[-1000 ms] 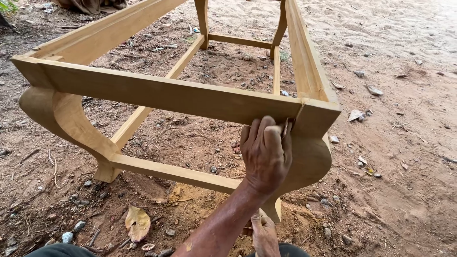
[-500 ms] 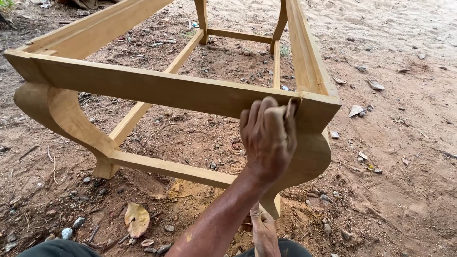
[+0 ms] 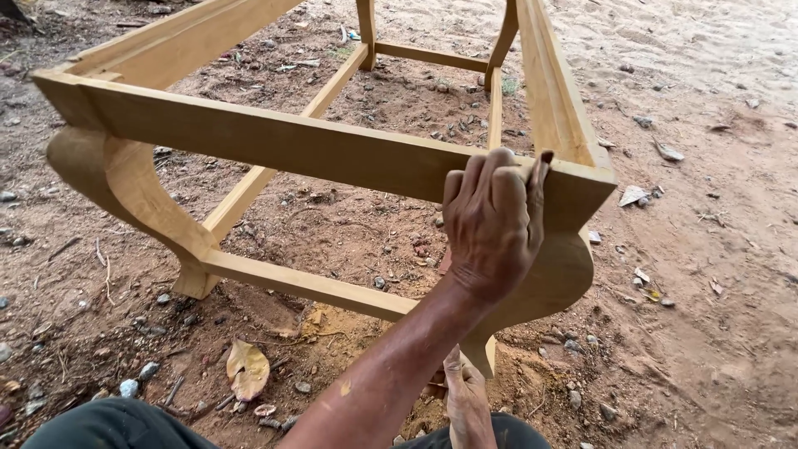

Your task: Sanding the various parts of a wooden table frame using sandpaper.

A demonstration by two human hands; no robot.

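Right hand is curled over the top front rail of the wooden frame, fingers closed and pressing what looks like a small folded piece of sandpaper against the rail's upper edge, just beside the near right corner; the piece itself is mostly hidden under my fingers. Left hand sits low, below my right forearm, near the foot of the curved front leg; I cannot tell whether it grips anything. The frame stands on bare dirt ground, extending away from my hands. Risk, as I judge it: pressure near the corner could round the sharp edge or let my fingers slip off, and the uneven soil under the legs could let the frame rock. No packages, labels or signs are visible; only stones and a dry leaf lie to the left of my hands.
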